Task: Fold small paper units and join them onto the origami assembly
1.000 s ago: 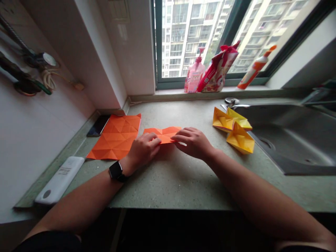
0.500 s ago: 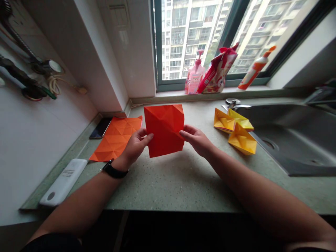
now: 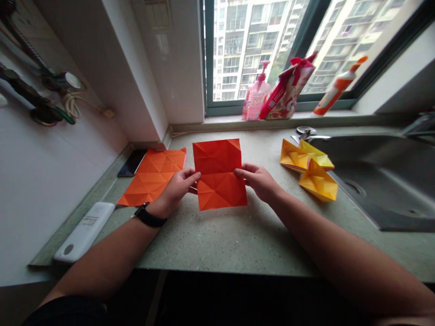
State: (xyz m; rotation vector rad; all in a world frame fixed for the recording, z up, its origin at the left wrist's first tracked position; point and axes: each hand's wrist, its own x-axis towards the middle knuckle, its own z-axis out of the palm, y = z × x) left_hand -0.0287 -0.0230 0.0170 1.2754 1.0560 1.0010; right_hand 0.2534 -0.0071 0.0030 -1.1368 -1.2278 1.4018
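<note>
A creased red-orange sheet of paper is held up above the counter between my two hands. My left hand pinches its left edge, thumb in front. On the opposite edge my right hand grips it in the same way. Fold lines cross the sheet, and a horizontal crease runs between the two thumbs. To the left, beside my left hand, an orange creased sheet lies on the counter. Several folded yellow paper boats stand to the right, next to the sink.
A dark phone and a white power bank lie at the left of the counter. The steel sink is at the right. A pink pump bottle, a red bag and an orange-white bottle stand on the windowsill.
The sheet has opened out along its middle crease, its lower half tilting so that fold marks show in brighter light. Both hands keep their hold at the edges. The view has shifted slightly.
</note>
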